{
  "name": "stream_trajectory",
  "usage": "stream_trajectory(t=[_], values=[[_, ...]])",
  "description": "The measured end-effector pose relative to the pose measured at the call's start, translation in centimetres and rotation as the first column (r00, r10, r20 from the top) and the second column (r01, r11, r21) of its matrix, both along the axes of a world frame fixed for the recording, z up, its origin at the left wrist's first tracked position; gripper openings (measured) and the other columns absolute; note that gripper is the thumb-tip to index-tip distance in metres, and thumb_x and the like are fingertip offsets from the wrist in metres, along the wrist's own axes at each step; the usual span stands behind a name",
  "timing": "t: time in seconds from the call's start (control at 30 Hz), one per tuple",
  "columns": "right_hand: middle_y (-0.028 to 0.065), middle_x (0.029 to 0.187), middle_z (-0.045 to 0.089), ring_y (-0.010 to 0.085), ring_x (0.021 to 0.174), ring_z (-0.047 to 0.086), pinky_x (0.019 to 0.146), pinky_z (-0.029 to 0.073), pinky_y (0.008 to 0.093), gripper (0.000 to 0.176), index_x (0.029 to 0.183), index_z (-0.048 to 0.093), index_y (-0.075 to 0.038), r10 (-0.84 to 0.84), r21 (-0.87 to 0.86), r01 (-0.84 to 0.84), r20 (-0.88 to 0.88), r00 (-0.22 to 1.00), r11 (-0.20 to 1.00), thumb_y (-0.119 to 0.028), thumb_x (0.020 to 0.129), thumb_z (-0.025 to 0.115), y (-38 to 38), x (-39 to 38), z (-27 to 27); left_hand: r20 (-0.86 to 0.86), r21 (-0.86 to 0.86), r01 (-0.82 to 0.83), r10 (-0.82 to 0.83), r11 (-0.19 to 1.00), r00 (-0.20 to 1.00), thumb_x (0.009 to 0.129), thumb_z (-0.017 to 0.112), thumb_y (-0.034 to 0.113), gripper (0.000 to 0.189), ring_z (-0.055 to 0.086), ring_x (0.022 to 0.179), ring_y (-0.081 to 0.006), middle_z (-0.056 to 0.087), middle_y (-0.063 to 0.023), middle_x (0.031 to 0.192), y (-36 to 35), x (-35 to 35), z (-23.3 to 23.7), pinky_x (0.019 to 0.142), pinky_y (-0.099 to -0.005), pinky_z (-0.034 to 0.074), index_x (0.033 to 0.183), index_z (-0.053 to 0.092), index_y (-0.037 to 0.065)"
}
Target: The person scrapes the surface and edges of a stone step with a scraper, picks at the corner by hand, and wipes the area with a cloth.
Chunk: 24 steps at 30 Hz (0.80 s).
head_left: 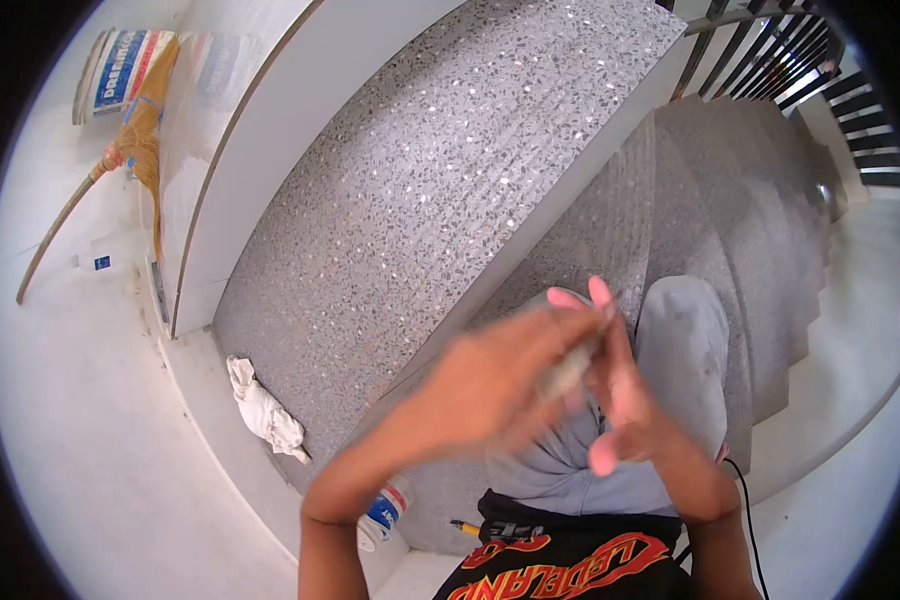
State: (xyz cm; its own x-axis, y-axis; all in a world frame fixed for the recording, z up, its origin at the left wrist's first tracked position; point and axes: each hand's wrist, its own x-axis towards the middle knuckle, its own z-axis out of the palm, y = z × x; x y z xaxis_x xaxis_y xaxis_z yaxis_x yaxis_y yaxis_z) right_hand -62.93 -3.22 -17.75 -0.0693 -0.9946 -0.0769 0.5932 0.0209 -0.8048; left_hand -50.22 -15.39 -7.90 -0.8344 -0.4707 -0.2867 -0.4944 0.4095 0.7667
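Note:
In the head view my left hand (495, 370) is smeared by motion and reaches across from the left with its fingers curled. Under those fingers shows a small pale, greyish lump (568, 374); its kind I cannot tell. My right hand (622, 385) is held up close against it, fingers stretched out and thumb apart. The fingertips of both hands overlap in this view. Both hands are above my knees, over grey trousers (682, 330).
A speckled terrazzo step (450, 150) lies in front, with winding stairs (740, 200) descending at right beside black railings (770, 50). A white rag (265, 412) lies at left. A broom (135, 150) leans by a bucket (120, 80); another bucket (382, 515) stands near my left elbow.

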Motion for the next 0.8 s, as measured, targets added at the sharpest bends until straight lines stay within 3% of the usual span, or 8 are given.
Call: stream_trajectory(t=[0.03,0.1,0.17,0.2,0.27,0.37,0.57,0.8], values=[[0.0164,0.135,0.038,0.0256,0.111,0.050,0.093,0.043,0.0405,0.116,0.148,0.006,-0.007,-0.018,-0.006,0.017,-0.077,0.997,1.000,-0.044,0.067,0.080,0.1,0.2,0.8,0.004,-0.003,0.002,-0.002,1.000,1.000,0.089,0.057,0.026,0.042,0.062,0.099,-0.0315,0.062,-0.0179,0.109,0.4,0.8,-0.5,0.081,-0.0426,0.049,0.126,0.052,0.006],[0.0168,0.134,0.038,0.0264,0.111,0.049,0.095,0.042,0.0412,0.115,0.149,0.001,-0.007,-0.033,-0.010,0.032,-0.148,0.988,0.999,-0.043,0.071,0.079,0.3,0.4,1.4,-0.253,0.299,0.110,-0.033,0.948,0.967,0.090,0.053,0.032,0.045,0.054,0.114,-0.0336,0.057,-0.0173,0.119,0.6,2.7,-1.1,0.093,-0.0471,0.042,0.127,0.052,0.006],[0.0162,0.133,0.038,0.0262,0.111,0.050,0.093,0.043,0.0412,0.097,0.148,0.004,-0.006,-0.029,0.218,-0.048,0.334,0.942,0.975,-0.026,0.080,0.069,0.6,0.1,1.0,-0.150,-0.150,-0.169,0.147,0.974,0.978,0.085,0.063,0.024,0.034,0.052,0.110,-0.0345,0.056,-0.0170,0.112,-1.5,4.2,-1.0,0.097,-0.0462,0.037,0.112,0.059,0.003],[0.0163,0.133,0.040,0.0248,0.110,0.052,0.092,0.044,0.0400,0.081,0.148,0.008,-0.005,-0.036,0.208,-0.057,0.420,0.907,0.976,-0.016,0.084,0.056,0.3,-0.3,0.9,-0.116,-0.447,-0.319,0.299,0.836,0.947,0.082,0.069,0.021,0.030,0.050,0.111,-0.0336,0.054,-0.0170,0.112,-2.1,4.9,-1.9,0.097,-0.0447,0.036,0.105,0.061,0.003],[0.0183,0.134,0.040,0.0271,0.111,0.052,0.092,0.046,0.0418,0.081,0.148,0.009,-0.005,-0.060,0.224,-0.020,0.344,0.937,0.974,-0.021,0.084,0.055,-0.1,-0.8,0.6,-0.120,-0.529,-0.510,0.536,0.678,0.836,0.071,0.080,0.025,0.039,0.045,0.116,-0.0317,0.049,-0.0163,0.116,-3.8,5.7,-4.1,0.100,-0.0432,0.033,0.092,0.055,0.005],[0.0171,0.135,0.042,0.0231,0.111,0.053,0.095,0.044,0.0378,0.072,0.147,0.014,-0.003,-0.115,0.230,0.049,0.285,0.951,0.972,-0.019,0.087,0.051,-0.5,-1.7,0.6,-0.160,-0.572,-0.522,0.538,0.632,0.827,0.061,0.086,0.028,0.051,0.040,0.119,-0.0348,0.041,-0.0209,0.125,-4.9,5.2,-5.1,0.098,-0.0450,0.032,0.089,0.050,0.007],[0.0160,0.140,0.038,0.0229,0.121,0.045,0.103,0.035,0.0373,0.068,0.145,0.017,0.000,-0.114,0.207,0.061,0.255,0.960,0.976,-0.008,0.084,0.045,-0.7,-2.2,-0.5,-0.300,-0.567,-0.551,0.470,0.612,0.830,0.062,0.085,0.036,0.055,0.034,0.123,-0.0408,0.036,-0.0237,0.129,-7.0,0.1,-6.6,0.101,-0.0516,0.026,0.088,0.046,0.007],[0.0133,0.145,0.033,0.0221,0.128,0.038,0.105,0.032,0.0353,0.067,0.143,0.022,0.001,-0.303,0.241,0.259,0.166,0.938,0.935,-0.008,0.082,0.047,0.2,-3.2,-0.9,-0.154,-0.551,-0.494,0.500,0.673,0.852,0.063,0.084,0.038,0.058,0.028,0.128,-0.0440,0.032,-0.0278,0.132,-6.0,4.0,-5.5,0.100,-0.0540,0.027,0.087,0.042,0.007]])
